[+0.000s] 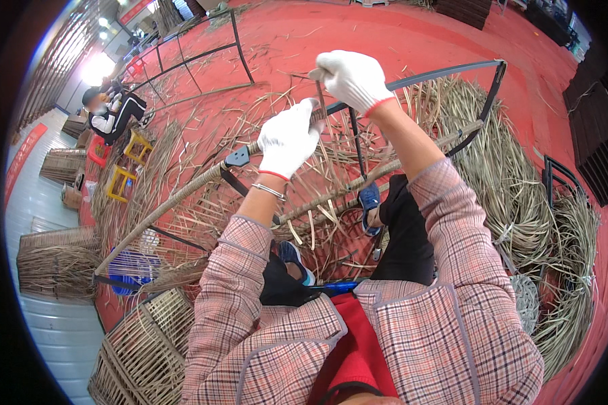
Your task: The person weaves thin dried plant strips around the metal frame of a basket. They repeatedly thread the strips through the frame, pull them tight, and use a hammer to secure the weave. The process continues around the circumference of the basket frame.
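Observation:
Both my hands wear white knitted gloves with red cuffs. My left hand (289, 138) is closed around a bar of the dark metal frame (446, 69), just beyond a blue-grey corner bracket (237, 157). My right hand (351, 79), raised a little farther off and to the right, is closed on a thin brown plant-fibre strip (321, 94). That strip runs from my right fist down to the bar by my left fingers. Fibre wrapping covers the frame's long left bar (182, 192). A crossbar (378, 170) nearer me is also wrapped, with loose pale ends hanging from it.
Bundles of dried strips (466, 121) lie at the right, with dark stacked panels (591, 128) beyond. At the left are yellow stools (120, 183), a seated person (111, 115), a blue basket (130, 270) and a woven panel (145, 344). Another frame (238, 47) stands farther back.

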`<act>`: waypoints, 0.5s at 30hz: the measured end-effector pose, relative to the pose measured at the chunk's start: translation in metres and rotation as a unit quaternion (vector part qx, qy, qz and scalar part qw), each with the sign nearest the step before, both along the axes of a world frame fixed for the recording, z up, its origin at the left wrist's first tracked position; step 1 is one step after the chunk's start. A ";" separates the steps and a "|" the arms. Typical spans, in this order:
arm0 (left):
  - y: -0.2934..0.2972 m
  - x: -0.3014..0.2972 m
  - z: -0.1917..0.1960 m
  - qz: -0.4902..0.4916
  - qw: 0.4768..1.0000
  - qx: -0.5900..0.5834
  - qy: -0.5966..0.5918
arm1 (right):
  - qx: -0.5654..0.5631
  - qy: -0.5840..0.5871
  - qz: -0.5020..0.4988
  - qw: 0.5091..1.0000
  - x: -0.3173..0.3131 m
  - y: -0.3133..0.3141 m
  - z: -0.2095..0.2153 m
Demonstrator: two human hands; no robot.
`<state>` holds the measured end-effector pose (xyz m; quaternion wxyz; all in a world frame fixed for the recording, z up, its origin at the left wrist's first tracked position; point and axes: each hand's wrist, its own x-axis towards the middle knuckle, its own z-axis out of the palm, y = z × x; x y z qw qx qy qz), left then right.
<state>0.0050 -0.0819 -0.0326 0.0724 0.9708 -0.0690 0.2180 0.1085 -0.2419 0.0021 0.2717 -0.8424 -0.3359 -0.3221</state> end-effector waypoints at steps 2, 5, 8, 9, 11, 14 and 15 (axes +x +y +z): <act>0.000 -0.001 -0.007 0.012 0.998 0.005 -0.056 | -0.063 0.046 0.000 0.997 0.016 0.013 -0.004; 0.002 0.003 -0.015 -0.004 0.994 -0.010 -0.107 | -0.072 0.103 -0.004 0.992 0.024 0.019 -0.009; 0.005 0.007 -0.018 -0.053 0.984 0.013 -0.169 | 0.058 0.059 0.012 0.996 0.012 0.003 -0.006; 0.007 0.008 -0.019 -0.061 0.982 0.025 -0.178 | 0.082 -0.018 0.037 0.996 0.004 -0.008 -0.006; 0.008 0.010 -0.019 -0.059 0.982 0.033 -0.179 | 0.096 -0.060 0.025 0.993 -0.021 -0.037 -0.016; 0.009 0.011 -0.018 -0.056 0.987 0.027 -0.149 | 0.083 -0.096 0.008 0.992 -0.066 -0.079 -0.050; 0.009 0.011 -0.017 -0.055 0.988 0.021 -0.144 | 0.085 -0.078 -0.005 0.993 -0.079 -0.088 -0.064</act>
